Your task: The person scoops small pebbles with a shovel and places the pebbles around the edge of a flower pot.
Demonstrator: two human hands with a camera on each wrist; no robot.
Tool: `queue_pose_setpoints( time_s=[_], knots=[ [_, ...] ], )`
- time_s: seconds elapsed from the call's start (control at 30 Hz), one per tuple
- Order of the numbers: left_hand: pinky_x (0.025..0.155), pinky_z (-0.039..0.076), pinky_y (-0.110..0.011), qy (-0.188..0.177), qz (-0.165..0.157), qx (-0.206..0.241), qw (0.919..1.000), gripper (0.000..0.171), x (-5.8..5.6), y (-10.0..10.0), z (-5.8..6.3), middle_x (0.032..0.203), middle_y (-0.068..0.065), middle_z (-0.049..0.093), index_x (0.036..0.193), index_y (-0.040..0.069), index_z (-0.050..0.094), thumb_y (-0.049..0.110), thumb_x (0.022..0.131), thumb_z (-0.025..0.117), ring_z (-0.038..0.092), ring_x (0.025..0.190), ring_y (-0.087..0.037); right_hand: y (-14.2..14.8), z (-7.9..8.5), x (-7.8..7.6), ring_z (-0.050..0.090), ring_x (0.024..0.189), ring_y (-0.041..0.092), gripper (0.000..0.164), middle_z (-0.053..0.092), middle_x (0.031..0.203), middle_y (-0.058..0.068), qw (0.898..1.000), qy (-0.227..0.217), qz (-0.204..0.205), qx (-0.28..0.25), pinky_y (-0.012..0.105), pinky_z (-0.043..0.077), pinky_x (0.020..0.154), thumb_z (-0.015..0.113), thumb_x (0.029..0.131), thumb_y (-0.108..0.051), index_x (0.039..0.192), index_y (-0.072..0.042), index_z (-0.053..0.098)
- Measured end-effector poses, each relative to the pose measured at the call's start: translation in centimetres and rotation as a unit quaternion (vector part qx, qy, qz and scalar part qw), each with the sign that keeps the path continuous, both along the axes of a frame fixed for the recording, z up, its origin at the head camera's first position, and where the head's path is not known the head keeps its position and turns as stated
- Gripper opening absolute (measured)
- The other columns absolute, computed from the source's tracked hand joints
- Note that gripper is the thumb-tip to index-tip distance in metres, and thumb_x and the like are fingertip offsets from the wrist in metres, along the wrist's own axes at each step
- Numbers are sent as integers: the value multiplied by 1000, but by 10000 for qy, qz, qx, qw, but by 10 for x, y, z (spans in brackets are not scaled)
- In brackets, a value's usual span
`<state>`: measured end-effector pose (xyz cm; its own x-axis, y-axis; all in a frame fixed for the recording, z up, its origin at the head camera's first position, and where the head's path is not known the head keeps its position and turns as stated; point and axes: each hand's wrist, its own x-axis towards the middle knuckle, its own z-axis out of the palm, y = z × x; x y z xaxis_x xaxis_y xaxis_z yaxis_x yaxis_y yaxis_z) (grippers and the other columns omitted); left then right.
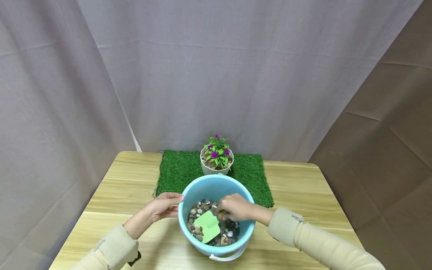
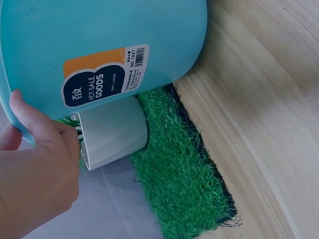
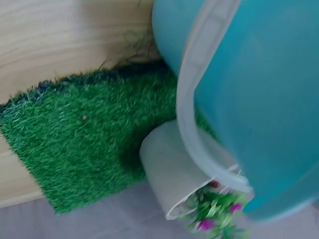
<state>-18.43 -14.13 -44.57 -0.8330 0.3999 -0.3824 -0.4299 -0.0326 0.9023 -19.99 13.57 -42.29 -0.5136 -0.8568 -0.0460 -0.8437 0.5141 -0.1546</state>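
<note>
A light blue bucket (image 1: pixel 212 186) stands on the table with pebbles (image 1: pixel 228 236) in its bottom. My left hand (image 1: pixel 167 207) pinches the bucket's left rim between thumb and fingers, as the left wrist view also shows. Inside the bucket, my right hand (image 1: pixel 235 208) grips the handle of a light green toy shovel (image 1: pixel 210 225). Several pebbles lie on the shovel's blade, which points toward the near left. Most of the shovel's handle is hidden by the right hand. The right wrist view shows the bucket's outside and its white carrying handle (image 3: pixel 187 99), but not the hand.
Behind the bucket, a white pot (image 1: pixel 216 171) with a purple-flowered plant (image 1: pixel 217 152) stands on a green artificial grass mat (image 1: pixel 182 168). Underneath is a wooden table (image 1: pixel 297 183). Grey curtains (image 1: pixel 216 75) hang behind it.
</note>
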Motion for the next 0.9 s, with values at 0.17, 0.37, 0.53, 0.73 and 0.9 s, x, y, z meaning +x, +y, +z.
queue_pose_setpoints(
  time_s=[0.17, 0.37, 0.53, 0.73, 0.9],
  knots=[
    [65, 61, -18, -13, 4, -56, 10000, 34, 0, -1, 1, 71, 4, 67, 115, -7, 54, 17, 93, 59, 64, 62, -2, 10, 7, -5, 60, 76, 5, 22, 71, 88, -3, 9993, -350, -134, -48, 21, 53, 68, 76, 76, -17, 98, -15, 73],
    [64, 61, -17, -27, 19, -77, 10000, 32, 0, 0, 3, 70, 4, 67, 114, -5, 56, 19, 92, 60, 64, 61, -2, 17, 16, -10, 57, 74, 4, 24, 70, 90, -1, 9983, -487, -122, -308, 18, 50, 66, 75, 77, -16, 101, -11, 72],
    [64, 61, -17, -42, 22, -71, 10000, 32, 0, 0, 3, 70, 4, 67, 114, -5, 56, 18, 92, 60, 64, 61, -2, 22, 23, -13, 59, 76, 4, 24, 70, 92, 1, 9972, -584, -99, -467, 17, 52, 68, 75, 78, -16, 101, -10, 72],
    [65, 61, -18, -47, -5, -41, 10000, 37, -1, 1, 3, 72, 4, 68, 117, -7, 53, 19, 91, 62, 65, 63, -3, 28, 31, -15, 60, 81, 4, 23, 70, 98, 1, 9947, -836, -328, -503, 17, 53, 71, 73, 80, -16, 102, -12, 72],
    [66, 61, -19, -55, -18, -37, 10000, 36, -1, 0, 3, 71, 4, 68, 115, -6, 54, 19, 92, 61, 66, 65, -3, 32, 38, -19, 60, 81, 4, 23, 70, 98, 1, 9925, -915, -454, -673, 15, 52, 69, 73, 81, -16, 103, -10, 71]
  ],
)
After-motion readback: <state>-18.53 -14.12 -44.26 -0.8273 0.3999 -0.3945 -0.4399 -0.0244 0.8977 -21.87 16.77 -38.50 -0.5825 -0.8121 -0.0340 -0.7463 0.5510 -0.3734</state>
